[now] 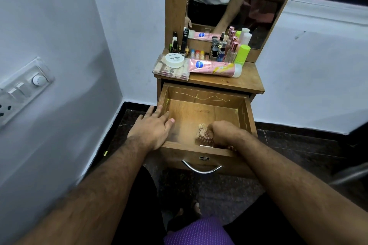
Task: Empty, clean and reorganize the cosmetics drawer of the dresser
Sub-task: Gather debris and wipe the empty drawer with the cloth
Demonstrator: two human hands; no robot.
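Head view: your left hand (153, 127) lies flat, fingers spread, on the open drawer's (203, 113) left rim. Your right hand (224, 132) is closed on a cloth (203, 134) at the drawer's front. Cosmetics (209, 55) crowd the worktop (249, 79).

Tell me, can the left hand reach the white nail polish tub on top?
Probably yes. The left hand rests on the open drawer's left edge, and the tub sits uncovered on the clear box above it.

The drawer (205, 113) between both hands is honey-brown wood grain; the cloth (204, 135) under the right hand (225, 133) is beige with reddish checks. Beyond the hands lie a pink tube (214, 67), a white jar (174, 60) and a lime-green bottle (243, 53).
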